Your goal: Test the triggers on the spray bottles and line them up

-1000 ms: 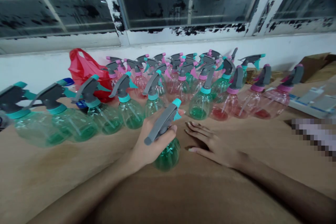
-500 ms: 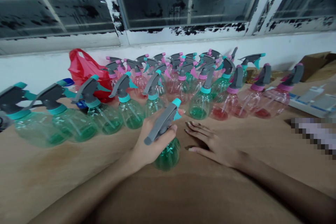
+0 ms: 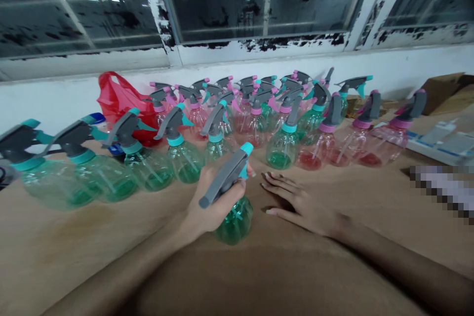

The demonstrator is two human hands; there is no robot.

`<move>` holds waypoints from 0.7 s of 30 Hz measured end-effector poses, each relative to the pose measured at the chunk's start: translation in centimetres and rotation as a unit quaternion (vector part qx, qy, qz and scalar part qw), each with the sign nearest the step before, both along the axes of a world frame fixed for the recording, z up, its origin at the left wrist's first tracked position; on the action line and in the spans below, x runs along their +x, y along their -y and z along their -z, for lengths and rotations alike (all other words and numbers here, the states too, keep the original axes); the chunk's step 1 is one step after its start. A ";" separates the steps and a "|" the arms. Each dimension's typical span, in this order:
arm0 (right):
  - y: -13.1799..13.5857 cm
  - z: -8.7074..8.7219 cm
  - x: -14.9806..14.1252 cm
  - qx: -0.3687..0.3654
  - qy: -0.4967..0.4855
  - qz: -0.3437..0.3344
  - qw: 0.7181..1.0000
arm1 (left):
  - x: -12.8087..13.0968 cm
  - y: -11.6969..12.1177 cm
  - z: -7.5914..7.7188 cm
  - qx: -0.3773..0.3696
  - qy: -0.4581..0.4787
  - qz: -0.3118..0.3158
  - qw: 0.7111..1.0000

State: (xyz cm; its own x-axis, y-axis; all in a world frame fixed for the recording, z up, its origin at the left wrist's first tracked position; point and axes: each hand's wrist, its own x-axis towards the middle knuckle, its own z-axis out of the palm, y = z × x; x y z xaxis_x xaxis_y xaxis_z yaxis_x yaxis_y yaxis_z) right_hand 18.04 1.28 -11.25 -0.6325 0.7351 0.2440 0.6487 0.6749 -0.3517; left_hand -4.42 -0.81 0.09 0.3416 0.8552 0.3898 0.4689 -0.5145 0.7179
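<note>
My left hand is wrapped round the neck and trigger of a green spray bottle, which has a grey and turquoise head. The bottle stands on the brown table; its collar is hidden by my fingers. To the right of it my right hand lies palm down on the table with fingers stretched out, holding nothing. Just beyond my right hand stands another green spray bottle with a little green liquid in the bottom, beside a pink spray bottle.
More green spray bottles line the left, and several pink ones stand at right. Behind them crowd further bottles and a red plastic bag. At the far right are a white tray and brown cardboard. A window wall rises behind.
The spray bottle in my left hand has tipped or shifted slightly toward me, and its trigger looks drawn in closer to the fingers. My right hand has stayed in place.
</note>
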 end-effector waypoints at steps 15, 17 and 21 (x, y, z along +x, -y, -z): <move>0.0 0.0 0.0 0.008 0.002 -0.001 1.000 | 0.1 -0.1 0.9 0.006 0.012 -0.021 1.000; 0.0 0.0 0.1 0.006 0.002 0.000 1.000 | 0.1 -0.1 0.8 0.010 0.010 -0.024 1.000; -0.1 0.2 0.1 0.009 -0.004 -0.003 1.000 | 0.1 -0.1 0.8 0.016 0.008 -0.024 1.000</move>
State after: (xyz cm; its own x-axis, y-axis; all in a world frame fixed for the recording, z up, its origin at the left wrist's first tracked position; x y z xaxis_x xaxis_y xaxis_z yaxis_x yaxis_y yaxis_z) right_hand 18.11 1.36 -11.43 -0.6351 0.7265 0.2622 0.6414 0.6853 -0.3449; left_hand -4.32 -0.68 -0.74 0.2941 0.8577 0.4217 0.4813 -0.5141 0.7099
